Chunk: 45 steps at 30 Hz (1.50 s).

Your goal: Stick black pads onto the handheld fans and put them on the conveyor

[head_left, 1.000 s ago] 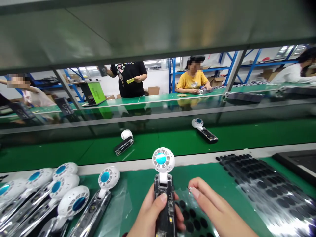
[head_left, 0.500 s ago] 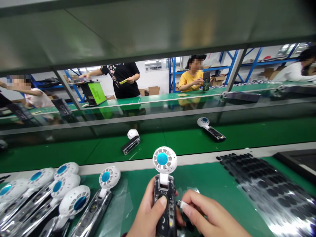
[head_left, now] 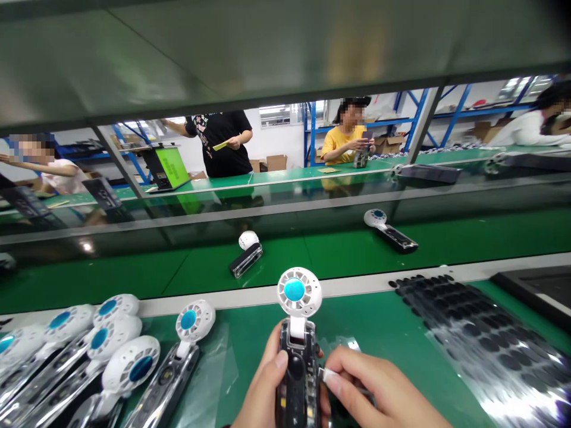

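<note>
one white-and-teal handheld fan (head_left: 297, 356)

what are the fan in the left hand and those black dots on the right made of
The fan in the left hand looks like glossy white plastic, its clear casing showing dark parts inside. The black dots look matte, perhaps rubber or foam, on a shiny plastic film.

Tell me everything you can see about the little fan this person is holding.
The handheld fan has a round white vented head with a blue centre, joined by a short white neck to a clear, dark-looking body with electronics showing inside. It stands upright in the left hand above the green bench mat. The right hand holds a small white piece at its side.
</note>
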### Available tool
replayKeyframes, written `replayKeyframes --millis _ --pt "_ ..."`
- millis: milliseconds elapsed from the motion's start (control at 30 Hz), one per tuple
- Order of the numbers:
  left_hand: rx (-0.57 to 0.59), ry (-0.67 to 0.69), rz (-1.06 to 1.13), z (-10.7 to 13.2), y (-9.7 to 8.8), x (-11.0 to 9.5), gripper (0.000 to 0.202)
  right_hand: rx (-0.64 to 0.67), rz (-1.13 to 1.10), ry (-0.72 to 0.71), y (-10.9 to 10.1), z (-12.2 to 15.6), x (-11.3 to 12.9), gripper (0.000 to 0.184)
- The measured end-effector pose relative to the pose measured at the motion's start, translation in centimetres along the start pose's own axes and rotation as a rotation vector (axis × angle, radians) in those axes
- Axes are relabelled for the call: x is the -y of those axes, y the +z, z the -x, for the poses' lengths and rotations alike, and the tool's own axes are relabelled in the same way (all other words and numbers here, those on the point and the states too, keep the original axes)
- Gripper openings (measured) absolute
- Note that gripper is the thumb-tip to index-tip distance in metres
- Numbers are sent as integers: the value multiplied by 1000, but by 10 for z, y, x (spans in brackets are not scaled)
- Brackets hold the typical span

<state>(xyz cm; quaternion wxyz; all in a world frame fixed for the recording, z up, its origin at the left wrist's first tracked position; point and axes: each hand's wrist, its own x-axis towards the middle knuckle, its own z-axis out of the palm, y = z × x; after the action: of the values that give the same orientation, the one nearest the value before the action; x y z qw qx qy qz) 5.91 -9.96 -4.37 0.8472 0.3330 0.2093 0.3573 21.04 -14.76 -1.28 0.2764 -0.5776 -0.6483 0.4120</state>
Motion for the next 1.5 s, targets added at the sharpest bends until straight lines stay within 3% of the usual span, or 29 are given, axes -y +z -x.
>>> replayKeyframes --millis 133,300,433,600,867,1267,1367,1500 --pt "-13 60 -56 -1 1 0 45 -28 32 17 -1 3 1 21" --pt "-41 -27 -147 0 -4 4 58 -41 76 90 0 4 2 21" --pt "-139 6 -246 0 -6 5 60 -72 99 107 2 1 2 22" --pt "-162 -50 -185 -1 0 2 70 -20 9 118 1 1 1 22" --pt "-220 -10 -300 0 0 7 54 -74 -20 142 6 1 -3 22" --pt "-253 -57 -310 -4 3 4 54 -97 -1 101 12 -2 -3 21" --pt "-343 -32 -350 -6 6 -9 50 -150 23 107 4 -1 -6 23" --pt "-611 94 -507 -13 -5 -60 35 -326 50 202 -12 -1 -10 26"
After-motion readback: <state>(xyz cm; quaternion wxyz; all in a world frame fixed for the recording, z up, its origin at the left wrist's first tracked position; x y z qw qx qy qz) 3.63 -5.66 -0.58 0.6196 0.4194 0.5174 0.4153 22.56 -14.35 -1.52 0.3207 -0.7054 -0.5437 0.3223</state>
